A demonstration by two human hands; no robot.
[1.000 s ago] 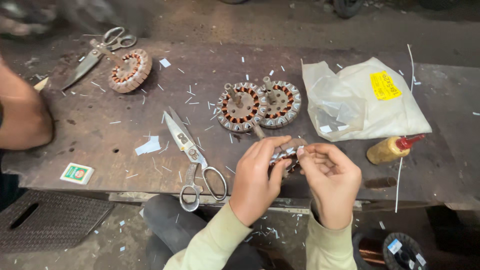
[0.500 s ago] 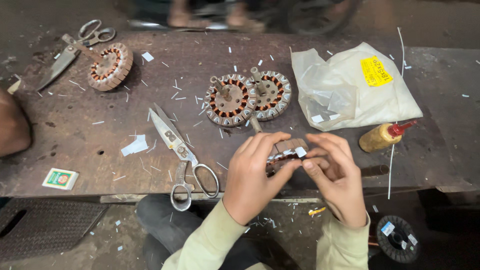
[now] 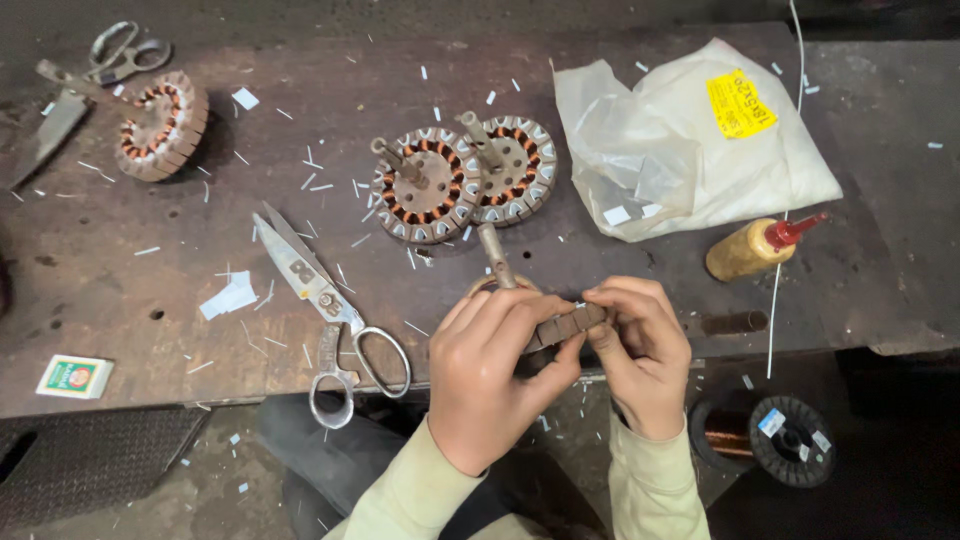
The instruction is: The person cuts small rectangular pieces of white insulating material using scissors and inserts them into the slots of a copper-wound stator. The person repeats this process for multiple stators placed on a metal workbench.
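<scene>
Head view: both hands are meeting at the bench (image 3: 120,280) edge.
Left hand (image 3: 490,375): gripping a stator (image 3: 562,325).
Right hand (image 3: 640,350): pinching its other side.
Scissors (image 3: 325,305): lying just left.

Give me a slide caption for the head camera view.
Both hands, left hand and right hand, grip a motor stator beside scissors.

Both hands (image 3: 560,350) hide most of the held stator (image 3: 565,325).

Dark rusty-brown workbench (image 3: 150,290) flecked with white paper scraps; grey stator rings (image 3: 462,180) banded with copper-orange windings; milky translucent plastic bag (image 3: 690,140) bearing a yellow label; amber bottle (image 3: 745,252) capped red; pale green sleeves (image 3: 420,490); green-and-white small box (image 3: 74,376).
</scene>
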